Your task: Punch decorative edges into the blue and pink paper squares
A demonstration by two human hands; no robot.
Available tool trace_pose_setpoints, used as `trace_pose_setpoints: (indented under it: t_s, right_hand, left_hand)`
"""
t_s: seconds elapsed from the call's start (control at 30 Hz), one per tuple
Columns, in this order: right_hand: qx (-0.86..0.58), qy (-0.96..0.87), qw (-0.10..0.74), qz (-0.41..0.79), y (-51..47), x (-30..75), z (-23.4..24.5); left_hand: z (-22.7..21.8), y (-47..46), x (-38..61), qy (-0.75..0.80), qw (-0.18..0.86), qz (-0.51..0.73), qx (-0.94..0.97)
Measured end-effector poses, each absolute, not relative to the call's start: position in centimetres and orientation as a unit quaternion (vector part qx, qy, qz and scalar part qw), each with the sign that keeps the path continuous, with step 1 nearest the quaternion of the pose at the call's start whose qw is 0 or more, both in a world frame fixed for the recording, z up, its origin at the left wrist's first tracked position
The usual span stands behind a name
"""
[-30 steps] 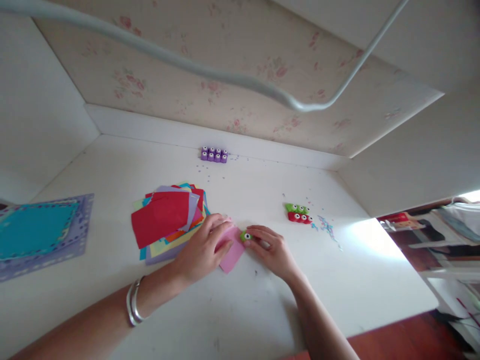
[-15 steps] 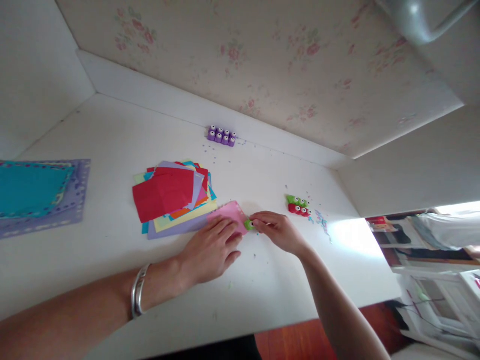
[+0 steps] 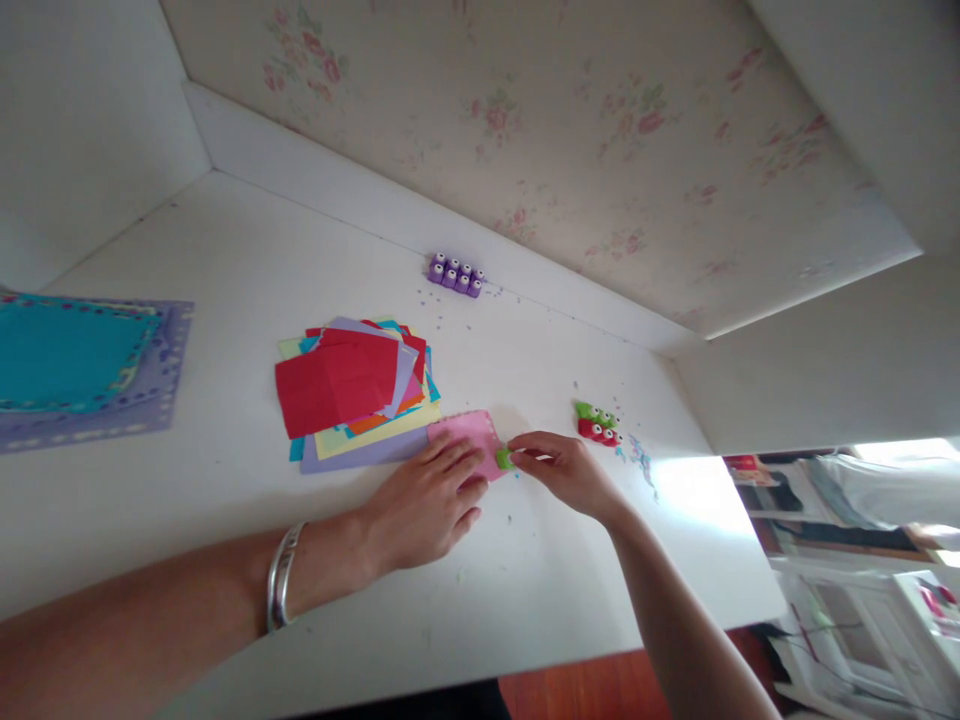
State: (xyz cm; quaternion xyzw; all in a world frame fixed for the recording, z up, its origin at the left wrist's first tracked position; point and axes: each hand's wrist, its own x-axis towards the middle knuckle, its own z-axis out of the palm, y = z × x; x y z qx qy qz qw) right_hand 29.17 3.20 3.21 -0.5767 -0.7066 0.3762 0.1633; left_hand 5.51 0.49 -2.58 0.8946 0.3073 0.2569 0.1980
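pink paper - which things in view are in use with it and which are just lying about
In use:
pink paper, left hand resting on it
green punch, in the right hand

Apparently lying about:
paper pile
purple punches
red and green punches
edge-punched sheets

Window-side glare whitens the right of the tabletop (image 3: 701, 510).

Floral wallpaper (image 3: 555, 150) behind white tabletop (image 3: 360, 285); reddish-brown floor (image 3: 592, 685) below; bright glare (image 3: 694, 500) at right.

The pink paper sheet (image 3: 466, 432) is laid flat between the front and rear edges of the desk (image 3: 555, 590); the small green punch (image 3: 503, 459) is positioned at its right edge.
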Motion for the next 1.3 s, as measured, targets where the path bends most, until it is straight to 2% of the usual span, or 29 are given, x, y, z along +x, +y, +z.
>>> trace_pose_setpoints:
  t_s: [1.07,1.3]
  right_hand:
    - [-0.602,-0.668,0.047,0.435,4.7,28.5,4.8]
    - [-0.623,-0.660,-0.022,0.419,5.5,28.4,5.2]
  left_hand:
    - [-2.7,0.6,5.5,0.314,0.152,0.234,0.908]
    - [-2.6,0.6,5.5,0.311,0.157,0.230,0.909]
